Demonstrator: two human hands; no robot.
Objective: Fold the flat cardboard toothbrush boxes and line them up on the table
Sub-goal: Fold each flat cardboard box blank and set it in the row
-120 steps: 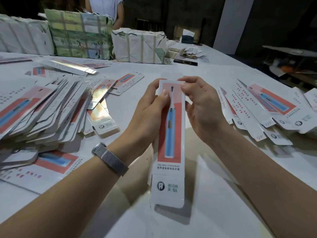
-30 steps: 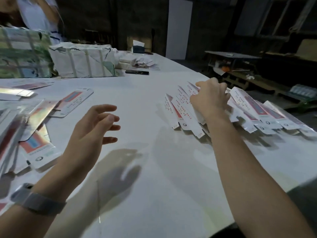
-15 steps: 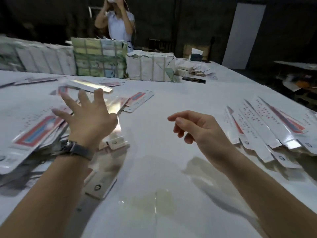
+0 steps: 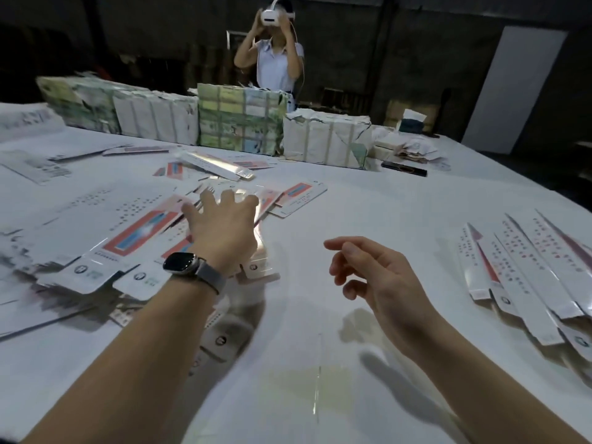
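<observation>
A loose pile of flat toothbrush boxes [image 4: 128, 241], white with red panels and a blue brush, covers the left of the white table [image 4: 368, 203]. My left hand [image 4: 224, 229], with a watch on the wrist, is spread over the pile's right edge, fingers straight, holding nothing. Whether it touches the cardboard I cannot tell. My right hand [image 4: 374, 277] hovers above the bare middle of the table, fingers loosely curled and empty. A row of folded boxes [image 4: 525, 270] lies side by side at the right.
Wrapped bundles [image 4: 240, 123] stand in a line along the table's far side. A dark phone [image 4: 404, 168] and crumpled paper lie at the back right. A person in a headset [image 4: 277, 46] stands behind the bundles. One flat box [image 4: 299, 198] lies alone beyond the pile.
My right hand has left the folded row and come back to the middle, empty. My left hand has reached out over the pile of flat boxes. The view has swung left.
</observation>
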